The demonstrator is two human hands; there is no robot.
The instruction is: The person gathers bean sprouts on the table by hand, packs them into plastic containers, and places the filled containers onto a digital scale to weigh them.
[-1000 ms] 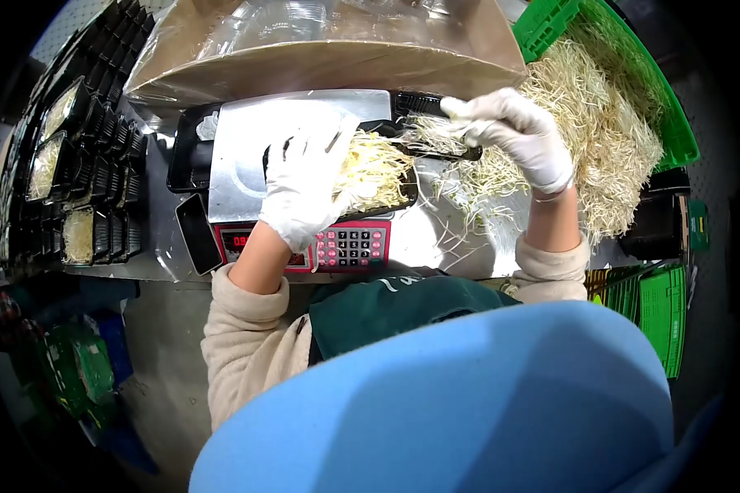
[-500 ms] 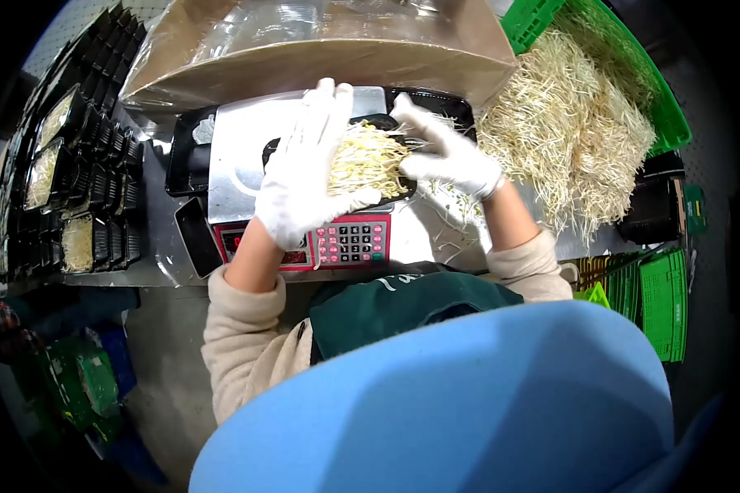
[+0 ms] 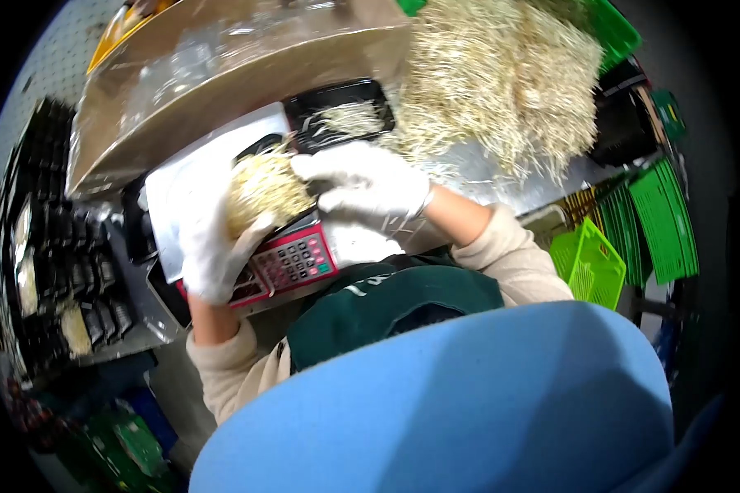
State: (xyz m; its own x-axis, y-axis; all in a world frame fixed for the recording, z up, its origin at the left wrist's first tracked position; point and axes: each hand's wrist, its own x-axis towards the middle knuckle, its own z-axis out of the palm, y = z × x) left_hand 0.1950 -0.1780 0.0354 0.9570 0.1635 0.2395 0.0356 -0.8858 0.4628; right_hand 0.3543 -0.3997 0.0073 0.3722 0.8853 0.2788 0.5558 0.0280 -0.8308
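Pale yellow sprouts (image 3: 267,193) heaped loosely in a black tray (image 3: 259,146) over a silver scale plate (image 3: 219,141)

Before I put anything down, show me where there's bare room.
Bare: the scale plate between the left hand and the cardboard box. Mostly bare: the metal tabletop between the sprout pile and right sleeve. Crowded: the stacked black trays at left, and the sprouts beside the right hand.

Your left hand (image 3: 208,255) and right hand (image 3: 366,177), both gloved, looked smooth and matt around rough, stringy sprouts (image 3: 267,189). Your sleeve (image 3: 514,255) was fleecy, matt cloth. You had a smooth metal scale plate (image 3: 175,187), plastic keypad (image 3: 292,261), glossy plastic tray (image 3: 306,108), shiny metal bench (image 3: 501,182), cardboard box (image 3: 222,103) under glossy film (image 3: 304,70) and a slotted plastic crate (image 3: 588,267).
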